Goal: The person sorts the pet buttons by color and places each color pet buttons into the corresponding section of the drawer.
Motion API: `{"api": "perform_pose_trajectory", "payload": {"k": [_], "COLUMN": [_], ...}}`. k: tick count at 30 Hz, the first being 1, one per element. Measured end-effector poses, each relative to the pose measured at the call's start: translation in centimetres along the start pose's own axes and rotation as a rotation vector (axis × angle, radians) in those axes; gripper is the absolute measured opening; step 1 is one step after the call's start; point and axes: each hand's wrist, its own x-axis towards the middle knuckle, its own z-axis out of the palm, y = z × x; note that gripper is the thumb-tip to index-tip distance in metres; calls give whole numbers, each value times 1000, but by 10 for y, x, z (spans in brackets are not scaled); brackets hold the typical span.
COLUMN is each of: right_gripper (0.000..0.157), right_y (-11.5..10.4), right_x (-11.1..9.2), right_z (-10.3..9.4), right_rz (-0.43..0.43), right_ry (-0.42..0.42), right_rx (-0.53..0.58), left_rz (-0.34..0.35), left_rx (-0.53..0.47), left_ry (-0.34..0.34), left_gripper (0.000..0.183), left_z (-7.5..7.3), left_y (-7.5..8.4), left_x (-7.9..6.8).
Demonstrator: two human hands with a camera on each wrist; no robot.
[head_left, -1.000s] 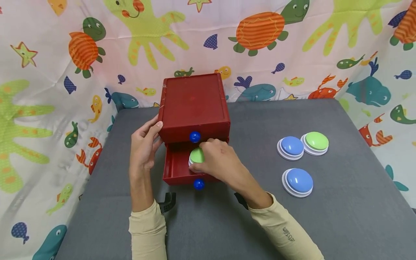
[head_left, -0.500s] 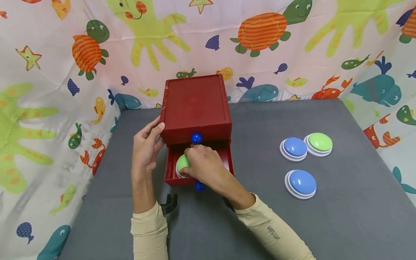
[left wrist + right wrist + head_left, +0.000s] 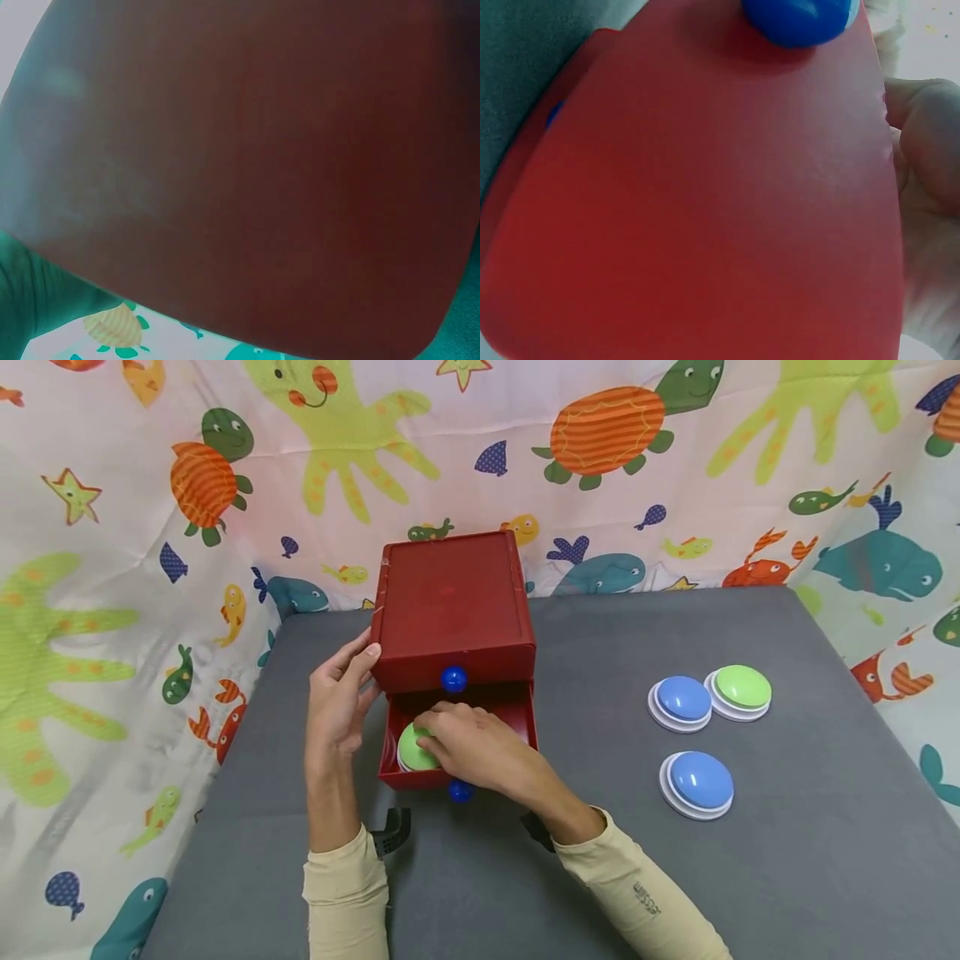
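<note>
A red two-drawer box [image 3: 450, 597] stands with its lower drawer [image 3: 517, 714] pulled out. In that drawer's left part lies a round green push button [image 3: 417, 750] on a white base. My right hand [image 3: 483, 747] is over the drawer, fingers loosely bent across the button's top and right side, which they partly hide. Against the box's left side rests my left hand [image 3: 336, 697], thumb near the front edge and fingers lying along the side. The left wrist view is filled mostly by the box's red wall [image 3: 247, 172]. A blue knob [image 3: 802, 19] shows in the right wrist view.
Right of the box, two blue push buttons, one nearer [image 3: 699, 783] and one farther [image 3: 681, 700], lie on the grey table [image 3: 600, 877]. A green push button [image 3: 741, 687] touches the farther one. A sea-animal curtain [image 3: 465, 452] hangs behind.
My right hand has moved the green button leftward inside the drawer. Its fingers have since loosened and lifted, so more of the green top shows. The left hand stays on the box.
</note>
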Motion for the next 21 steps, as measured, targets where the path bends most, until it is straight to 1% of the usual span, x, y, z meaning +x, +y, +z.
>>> {"api": "perform_pose_trajectory", "payload": {"k": [3,6,9,12,15,18,19,21], "right_gripper": [35,38,40,38,33,28,27,29], "right_y": [-1,-5,-7,-4,7,29,38,57], "right_x": [-5,-18,-35,-52,-69,-89,-95,-110], "right_z": [-1,-6,-16,-30,-43,-57,-62,-71], "right_rz": [29,72,104,131,144,194,217,291], "right_ry": [11,55,115,206,342,441,458,452], "right_rx": [46,79,111,163,186,172,166,142], "left_rz": [3,2,3,-2,-4,-3,-2,-5], "left_rx": [-6,-6,-6,-13,-14,-8,-5,-2], "left_ry": [2,-2,0,5,8,7,5,2], "left_gripper": [50,51,52,53,54,55,55,56], "left_z": [0,0,0,-2,-3,-2,-2,-2], "left_y": [-1,-1,0,0,0,-1,-2,-3], "left_x": [0,0,-1,-2,-2,-1,0,0]}}
